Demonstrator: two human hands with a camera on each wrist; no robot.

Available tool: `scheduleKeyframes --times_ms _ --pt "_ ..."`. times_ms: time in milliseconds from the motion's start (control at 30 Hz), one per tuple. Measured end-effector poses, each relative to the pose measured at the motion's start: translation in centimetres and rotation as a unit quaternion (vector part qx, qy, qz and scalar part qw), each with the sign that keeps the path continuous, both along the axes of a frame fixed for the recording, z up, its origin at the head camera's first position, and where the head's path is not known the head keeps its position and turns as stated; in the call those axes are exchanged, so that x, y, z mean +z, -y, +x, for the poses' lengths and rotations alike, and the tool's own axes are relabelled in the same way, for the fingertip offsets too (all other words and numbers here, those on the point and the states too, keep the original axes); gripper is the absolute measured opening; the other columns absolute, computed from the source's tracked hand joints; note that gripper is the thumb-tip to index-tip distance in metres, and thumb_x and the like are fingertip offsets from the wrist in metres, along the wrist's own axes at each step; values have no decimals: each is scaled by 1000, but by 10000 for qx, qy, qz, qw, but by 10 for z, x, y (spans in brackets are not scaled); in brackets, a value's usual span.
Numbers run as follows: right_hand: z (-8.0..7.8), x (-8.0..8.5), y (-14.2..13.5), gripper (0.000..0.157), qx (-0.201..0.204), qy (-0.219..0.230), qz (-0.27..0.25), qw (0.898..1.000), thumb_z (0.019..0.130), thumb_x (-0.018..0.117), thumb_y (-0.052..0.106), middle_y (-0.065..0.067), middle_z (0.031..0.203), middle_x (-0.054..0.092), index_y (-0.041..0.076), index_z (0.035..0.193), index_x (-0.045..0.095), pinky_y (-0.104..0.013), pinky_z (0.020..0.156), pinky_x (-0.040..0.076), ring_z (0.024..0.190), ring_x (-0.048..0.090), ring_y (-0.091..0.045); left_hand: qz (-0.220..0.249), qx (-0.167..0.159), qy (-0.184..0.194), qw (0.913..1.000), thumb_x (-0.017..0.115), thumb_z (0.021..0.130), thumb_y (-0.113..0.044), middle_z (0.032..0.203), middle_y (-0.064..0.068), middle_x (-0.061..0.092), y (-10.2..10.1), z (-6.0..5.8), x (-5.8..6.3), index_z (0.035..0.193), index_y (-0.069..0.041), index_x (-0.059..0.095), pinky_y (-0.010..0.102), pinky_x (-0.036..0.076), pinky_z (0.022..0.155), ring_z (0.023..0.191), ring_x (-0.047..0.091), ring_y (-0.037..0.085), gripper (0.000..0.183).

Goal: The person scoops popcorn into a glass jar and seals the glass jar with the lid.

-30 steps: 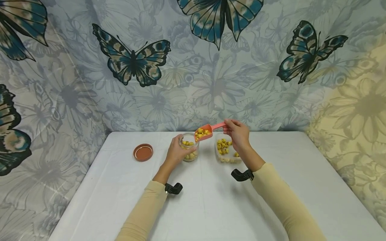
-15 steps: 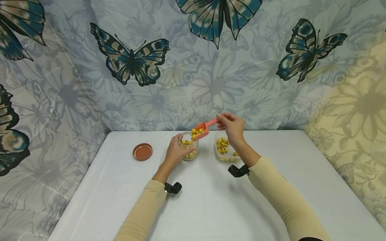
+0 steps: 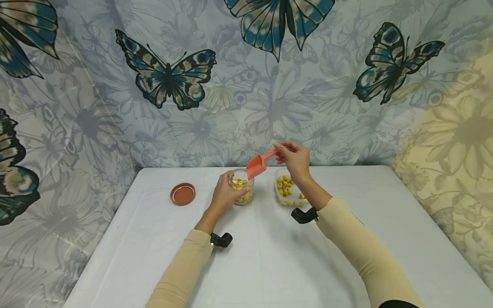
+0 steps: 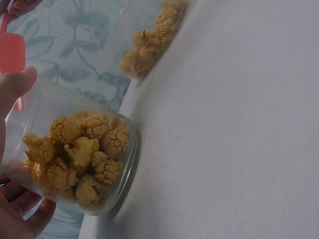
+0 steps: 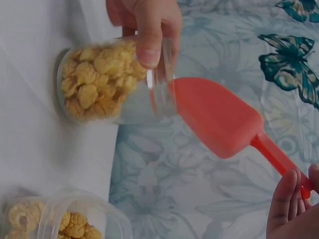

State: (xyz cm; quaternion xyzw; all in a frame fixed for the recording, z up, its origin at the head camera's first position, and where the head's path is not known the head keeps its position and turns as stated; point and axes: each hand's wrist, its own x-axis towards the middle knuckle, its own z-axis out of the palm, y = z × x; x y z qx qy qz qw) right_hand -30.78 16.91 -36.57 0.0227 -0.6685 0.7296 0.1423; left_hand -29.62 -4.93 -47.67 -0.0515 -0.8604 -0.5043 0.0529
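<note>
My left hand (image 3: pixel 226 191) grips a glass jar (image 4: pixel 75 149) near its rim, thumb on the near side and fingers around the far side. Caramel-coloured popcorn (image 5: pixel 97 79) fills a good part of the jar, which stands upright on the table. My right hand (image 3: pixel 295 160) pinches the end of the handle of a coral-red scoop (image 5: pixel 219 117). Tilted downward, the scoop has its lip right at the jar's mouth, and no popcorn shows in its bowl in the head view.
A clear plastic container (image 3: pixel 283 202) with some popcorn in it stands right of the jar, partly behind my right wrist. On the left lies a brown round lid (image 3: pixel 182 194). A white cloth covers the table (image 3: pixel 254 265); a butterfly-print curtain (image 3: pixel 277 111) hangs behind.
The scoop has moved left over the jar and tipped down. Popcorn that lay in it has gone into the jar. My left hand keeps holding the jar in place.
</note>
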Motion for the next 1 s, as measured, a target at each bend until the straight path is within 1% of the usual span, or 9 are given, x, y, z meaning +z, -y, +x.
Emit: scheduleKeyframes --times_ms 133,267,333,400,500,567,733,1000 --pt "-1 -3 -4 21 19 36 -69 10000 88 73 19 5 68 69 1 96 65 -19 52 55 53 62 -8 77 -3 -9 10000 83 71 -46 135 16 50 0 0 1 141 -5 40 51 40 108 128 49 32 92" --pt "6 6 -3 15 15 159 -86 9998 90 70 13 4 67 69 0 96 65 -21 52 55 53 62 -9 78 22 27 10000 84 71 -45 135 16 50 0 1 2 142 -5 40 51 39 109 129 49 33 93" --pt "8 7 -3 13 -2 214 -86 9997 90 69 11 4 68 69 0 96 64 -21 52 55 53 62 -9 67 39 67 9999 84 71 -45 135 16 50 0 1 2 142 -5 40 51 40 109 129 49 33 93" --pt "7 5 -4 14 -39 228 -50 9997 90 70 13 5 68 69 2 95 65 -21 52 55 53 62 -8 50 54 106 9999 84 71 -45 135 16 50 0 1 1 143 -5 39 51 40 109 129 48 33 93" --pt "0 -3 -7 17 -105 228 -43 9997 89 72 18 6 69 69 4 96 66 -20 53 55 54 62 -8 34 70 126 9999 84 72 -45 137 16 49 0 1 2 143 -5 39 51 40 110 130 48 33 94" --pt "-2 -6 -8 18 -152 195 -40 9997 88 73 21 7 69 69 5 94 66 -21 54 56 53 62 -7 29 73 124 9999 84 72 -44 137 16 49 -1 1 2 143 -5 39 51 39 110 131 48 33 93" --pt "-1 -8 -8 18 -234 135 -90 9996 87 74 21 6 69 69 5 92 66 -21 53 56 52 61 -7 37 74 93 9999 83 72 -44 137 17 49 0 1 3 143 -4 39 50 39 110 131 48 33 93" --pt "0 -6 -9 15 -282 356 -154 9988 89 72 19 6 71 69 6 95 67 -21 55 56 54 61 -7 130 58 132 9998 84 72 -44 137 15 49 -1 1 2 143 -4 39 50 39 110 131 47 32 92"
